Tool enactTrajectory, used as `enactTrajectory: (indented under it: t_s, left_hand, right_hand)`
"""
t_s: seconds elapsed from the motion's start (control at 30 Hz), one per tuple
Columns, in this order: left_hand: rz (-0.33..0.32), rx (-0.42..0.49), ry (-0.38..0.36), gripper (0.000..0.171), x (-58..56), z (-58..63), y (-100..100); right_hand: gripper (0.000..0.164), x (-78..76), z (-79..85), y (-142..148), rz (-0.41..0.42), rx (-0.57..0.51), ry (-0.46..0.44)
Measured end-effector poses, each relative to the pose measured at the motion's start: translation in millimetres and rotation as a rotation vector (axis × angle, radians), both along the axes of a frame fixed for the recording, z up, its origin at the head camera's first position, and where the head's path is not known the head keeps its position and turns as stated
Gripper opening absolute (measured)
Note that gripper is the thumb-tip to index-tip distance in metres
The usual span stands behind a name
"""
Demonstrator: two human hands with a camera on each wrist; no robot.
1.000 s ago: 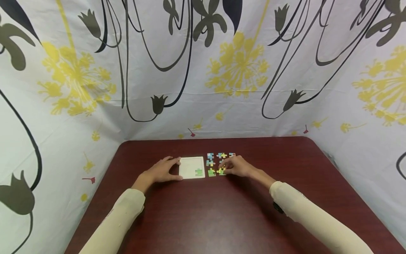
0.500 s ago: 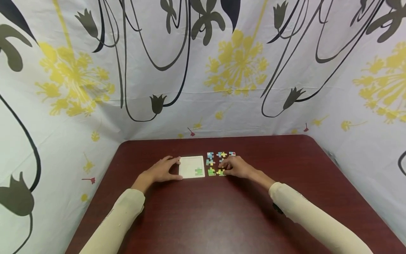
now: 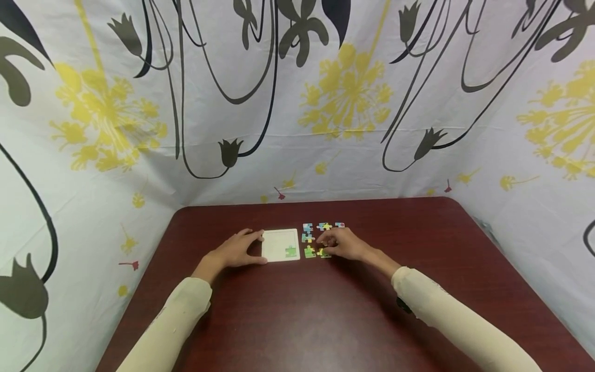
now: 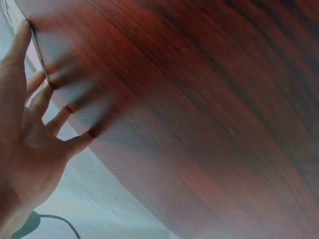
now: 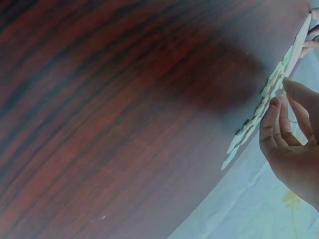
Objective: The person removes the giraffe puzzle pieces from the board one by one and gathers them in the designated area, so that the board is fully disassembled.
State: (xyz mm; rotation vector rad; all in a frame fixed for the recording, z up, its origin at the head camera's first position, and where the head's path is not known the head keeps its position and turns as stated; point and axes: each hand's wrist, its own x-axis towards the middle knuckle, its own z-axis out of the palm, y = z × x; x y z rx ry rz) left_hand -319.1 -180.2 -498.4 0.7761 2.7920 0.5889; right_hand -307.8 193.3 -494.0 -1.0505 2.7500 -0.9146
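Observation:
A white square puzzle tray (image 3: 279, 240) lies on the table with one green jigsaw piece (image 3: 290, 251) in its near right corner. My left hand (image 3: 236, 249) is at the tray's left side, thumb at the near corner and fingers at the far one; in the left wrist view its spread fingertips (image 4: 47, 87) meet the tray's edge and the table. Over the loose pieces my right hand (image 3: 346, 244) has curled fingers. In the right wrist view a small pale jigsaw piece (image 5: 280, 92) shows pinched between thumb and index fingertip. The hand hides some pieces below it.
Loose jigsaw pieces lie in rows right of the tray, among them a blue one (image 3: 308, 227), a green one (image 3: 309, 252) and a yellow-green one (image 3: 323, 253). The dark red table (image 3: 297, 310) ends at a patterned cloth (image 3: 279, 129) behind and at both sides.
My right hand has shifted slightly left, and its fingers now cover the middle piece that partly showed before. The left hand and the tray have stayed in place.

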Motion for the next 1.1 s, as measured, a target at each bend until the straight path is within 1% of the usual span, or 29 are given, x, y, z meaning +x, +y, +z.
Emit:
enactTrajectory:
  t_s: [0.17, 0.33, 0.47, 0.7, 0.93, 1.1]
  left_hand:
    - [0.003, -0.002, -0.008, 0.088, -0.2, -2.1, -1.6]
    - [-0.003, 0.008, 0.004, 0.089, -0.3, -2.1, -2.3]
    - [-0.004, 0.011, 0.004, 0.09, 0.4, -1.7, -2.7]
    - [-0.006, 0.008, 0.013, 0.09, 0.4, -1.6, -2.8]
    - [0.002, 0.007, -0.008, 0.089, -0.7, -1.4, -3.0]
    - [-0.009, 0.017, -0.002, 0.09, -0.8, -1.4, -5.1]
  right_hand:
    - [0.024, -2.6, -0.5, -11.4, 0.026, -0.004, 0.005]
    - [0.026, -5.0, 0.6, -25.9, 0.054, -0.03, 0.006]
    - [0.027, -7.2, 1.3, -38.7, 0.057, -0.027, 0.007]
    - [0.031, -11.6, 1.2, -59.3, 0.034, 0.002, -0.069]
    - [0.034, -15.4, -0.2, -76.2, 0.063, 0.032, -0.012]
    - [0.035, -17.6, -0.6, -84.9, 0.05, 0.078, -0.02]
